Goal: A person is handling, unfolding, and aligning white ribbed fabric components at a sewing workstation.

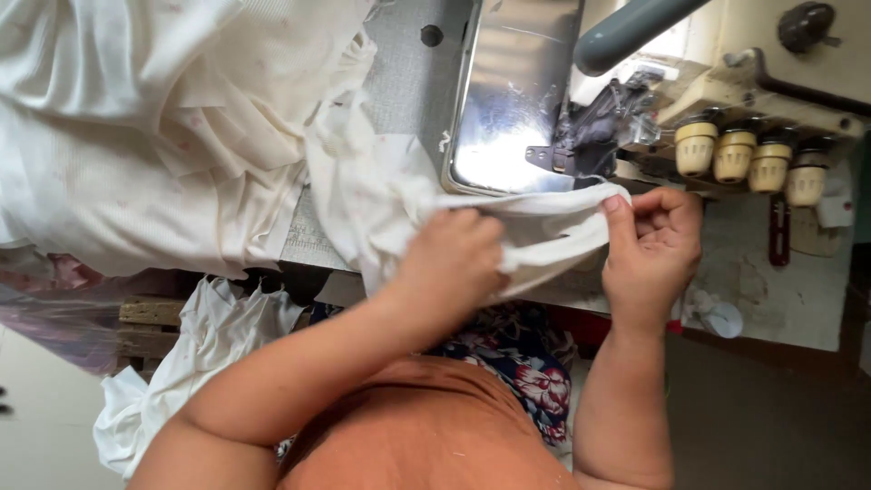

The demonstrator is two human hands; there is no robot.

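You hold a strip of cream cloth (544, 227) stretched between your 2 hands at the near edge of the sewing machine (753, 82). Your left hand (454, 259) is closed over the cloth, knuckles up. Your right hand (653, 249) pinches the cloth's right end between thumb and curled fingers. Just beyond lies the shiny metal plate (513, 100), with 4 tan knobs (748, 156) to its right. A heap of cream fabric (145, 127) lies far left.
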